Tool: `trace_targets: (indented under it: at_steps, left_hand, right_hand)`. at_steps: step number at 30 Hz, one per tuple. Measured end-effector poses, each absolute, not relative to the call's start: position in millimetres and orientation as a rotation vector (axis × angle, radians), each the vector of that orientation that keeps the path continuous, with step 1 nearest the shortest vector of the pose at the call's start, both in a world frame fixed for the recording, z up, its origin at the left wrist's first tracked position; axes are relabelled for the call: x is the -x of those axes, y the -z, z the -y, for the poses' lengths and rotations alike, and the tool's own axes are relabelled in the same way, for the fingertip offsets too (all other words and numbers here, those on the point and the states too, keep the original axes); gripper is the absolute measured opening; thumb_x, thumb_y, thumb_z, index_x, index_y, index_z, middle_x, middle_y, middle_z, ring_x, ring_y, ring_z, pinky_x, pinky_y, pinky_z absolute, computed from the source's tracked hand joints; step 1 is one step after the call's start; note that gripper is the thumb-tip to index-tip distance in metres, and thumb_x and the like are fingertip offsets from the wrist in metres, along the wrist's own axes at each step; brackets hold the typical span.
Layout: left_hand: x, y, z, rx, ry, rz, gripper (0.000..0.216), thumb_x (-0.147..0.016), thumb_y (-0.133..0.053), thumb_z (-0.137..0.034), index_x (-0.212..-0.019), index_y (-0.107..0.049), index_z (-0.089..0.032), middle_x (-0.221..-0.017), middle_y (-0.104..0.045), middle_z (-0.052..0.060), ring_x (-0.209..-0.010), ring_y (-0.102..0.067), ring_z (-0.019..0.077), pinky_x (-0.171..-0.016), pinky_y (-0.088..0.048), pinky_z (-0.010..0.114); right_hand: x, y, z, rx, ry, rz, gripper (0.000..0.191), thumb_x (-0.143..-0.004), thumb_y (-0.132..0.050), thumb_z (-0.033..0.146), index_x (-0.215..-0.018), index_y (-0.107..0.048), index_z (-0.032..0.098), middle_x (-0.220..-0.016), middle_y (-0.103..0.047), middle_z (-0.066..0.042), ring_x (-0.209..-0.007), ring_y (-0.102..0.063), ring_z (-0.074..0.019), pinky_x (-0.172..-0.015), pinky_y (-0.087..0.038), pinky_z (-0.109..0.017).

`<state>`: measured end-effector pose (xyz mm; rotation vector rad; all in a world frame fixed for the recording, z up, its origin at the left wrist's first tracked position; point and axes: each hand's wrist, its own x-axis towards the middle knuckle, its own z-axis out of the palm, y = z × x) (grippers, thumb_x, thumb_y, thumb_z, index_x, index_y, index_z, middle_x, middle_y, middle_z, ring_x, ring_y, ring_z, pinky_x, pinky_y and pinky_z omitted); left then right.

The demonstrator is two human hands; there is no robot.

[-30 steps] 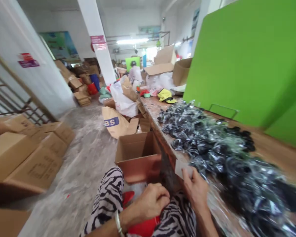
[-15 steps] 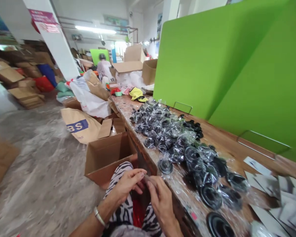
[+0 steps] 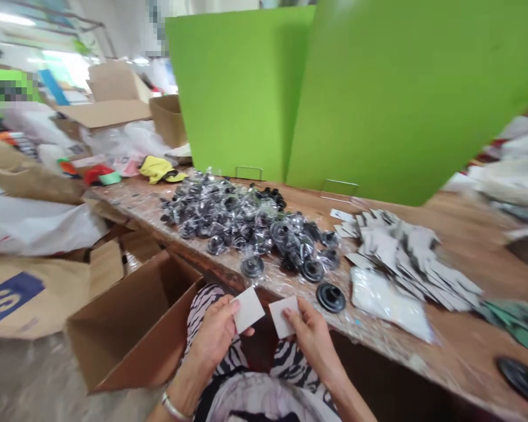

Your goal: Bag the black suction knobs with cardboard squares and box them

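Left hand (image 3: 215,328) pinching a pale card (image 3: 249,310); right hand (image 3: 310,329) pinching a second card (image 3: 281,318). Cards apart, near table (image 3: 470,240) edge. Loose black disc (image 3: 331,297) on table near right hand, wrapped discs (image 3: 233,214) heaped beyond, card pile (image 3: 400,255) right.

Narrow gap between the cards (image 3: 249,310) held in left grip (image 3: 223,321) and right grip (image 3: 307,325), opening forward to the near edge of the surface (image 3: 475,243), where the heap of bagged black parts (image 3: 235,217) blocks a low path; air above the heap is free up to the upright green panels (image 3: 242,99). Rightward, a black disc (image 3: 331,297), white packet (image 3: 387,302) and fanned grey cards (image 3: 400,258) obstruct, bare wood beyond; leftward, walls of the carton (image 3: 136,346) obstruct, its top open
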<state>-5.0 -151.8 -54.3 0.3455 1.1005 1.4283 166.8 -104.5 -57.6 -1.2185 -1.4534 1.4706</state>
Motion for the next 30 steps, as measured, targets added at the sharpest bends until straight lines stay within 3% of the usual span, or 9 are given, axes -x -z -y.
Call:
trace_targets:
  at_steps: [3,6,12,14,17,21,23,26,30]
  left_hand:
    - [4.5,58.0,148.2,-0.274,-1.256,-1.009,0.016,-0.064,-0.062,-0.019,-0.067,-0.046,-0.018,-0.059,-0.063,0.000,-0.061,-0.062,0.0212,-0.050,-0.051,0.035]
    - [-0.9,60.8,139.8,-0.198,-1.125,-0.922,0.013,-0.063,-0.057,-0.016,-0.069,-0.046,-0.018,-0.062,-0.064,0.003,-0.063,-0.064,0.0254,-0.050,-0.050,0.037]
    - [-28.6,56.5,119.0,-0.142,-1.021,-0.946,0.014,-0.061,-0.056,-0.017,-0.070,-0.045,-0.017,-0.065,-0.066,0.008,-0.058,-0.064,0.0272,-0.046,-0.048,0.034]
    - [-35.3,54.8,114.7,-0.152,-1.010,-0.973,0.017,-0.060,-0.056,-0.016,-0.073,-0.045,-0.018,-0.064,-0.066,0.006,-0.058,-0.064,0.0271,-0.047,-0.048,0.035]
    - [-36.3,56.2,111.9,-0.209,-1.006,-1.019,0.023,-0.058,-0.058,-0.014,-0.078,-0.046,-0.018,-0.064,-0.065,0.005,-0.059,-0.064,0.0267,-0.048,-0.049,0.035]
    - [-26.0,65.7,112.4,-0.243,-1.010,-1.078,0.026,-0.056,-0.060,-0.014,-0.080,-0.051,-0.016,-0.062,-0.064,0.003,-0.057,-0.065,0.0250,-0.049,-0.048,0.032]
    - [-21.1,71.4,113.3,-0.231,-1.012,-1.099,0.027,-0.055,-0.061,-0.015,-0.081,-0.053,-0.016,-0.060,-0.064,0.002,-0.057,-0.065,0.0249,-0.050,-0.048,0.032]
    - [-18.1,77.7,114.2,-0.191,-1.001,-1.121,0.030,-0.053,-0.063,-0.015,-0.081,-0.055,-0.016,-0.060,-0.064,0.002,-0.056,-0.064,0.0247,-0.051,-0.048,0.031]
    - [-18.6,80.2,114.4,-0.198,-0.964,-1.093,0.027,-0.052,-0.067,-0.017,-0.078,-0.057,-0.016,-0.060,-0.065,0.004,-0.054,-0.064,0.0236,-0.050,-0.046,0.029]
  right_hand:
    - [-219.1,54.7,99.6,1.491,-1.023,1.507,0.044,-0.074,-0.046,0.047,-0.100,-0.057,0.014,-0.071,-0.064,-0.005,-0.062,-0.056,-0.0180,-0.055,-0.043,-0.027]
    - [-271.8,44.2,88.9,1.809,-0.601,1.552,0.053,-0.070,-0.045,0.049,-0.102,-0.060,0.011,-0.062,-0.062,-0.006,-0.057,-0.055,-0.0200,-0.056,-0.041,-0.029]
    - [-299.2,15.5,36.1,1.768,-0.208,1.611,0.049,-0.075,-0.043,0.046,-0.113,-0.054,0.017,-0.079,-0.065,-0.006,-0.065,-0.057,-0.0194,-0.057,-0.041,-0.027]
    - [-290.4,16.5,10.1,1.807,-0.095,1.758,0.044,-0.078,-0.043,0.040,-0.114,-0.052,0.018,-0.074,-0.065,-0.005,-0.062,-0.056,-0.0191,-0.055,-0.039,-0.027]
    - [-278.5,25.4,-20.6,1.869,-0.004,1.958,0.036,-0.079,-0.047,0.031,-0.112,-0.054,0.018,-0.071,-0.064,-0.006,-0.064,-0.056,-0.0205,-0.055,-0.037,-0.028]
    - [-271.7,35.2,-17.5,1.817,0.168,2.021,0.034,-0.080,-0.049,0.026,-0.112,-0.053,0.016,-0.103,-0.060,-0.014,-0.089,-0.052,-0.0273,-0.070,-0.038,-0.035]
    - [-267.2,41.6,1.7,1.705,0.221,2.066,0.032,-0.084,-0.045,0.031,-0.110,-0.054,0.015,-0.101,-0.058,-0.014,-0.087,-0.051,-0.0263,-0.073,-0.040,-0.037]
    - [-256.7,59.9,34.1,1.527,0.049,2.126,0.034,-0.086,-0.041,0.039,-0.106,-0.055,0.016,-0.087,-0.058,-0.010,-0.078,-0.053,-0.0223,-0.069,-0.044,-0.034]
    - [-248.9,81.4,57.1,1.453,-0.269,1.915,0.026,-0.082,-0.045,0.032,-0.102,-0.056,0.018,-0.093,-0.057,-0.009,-0.084,-0.055,-0.0217,-0.073,-0.046,-0.034]
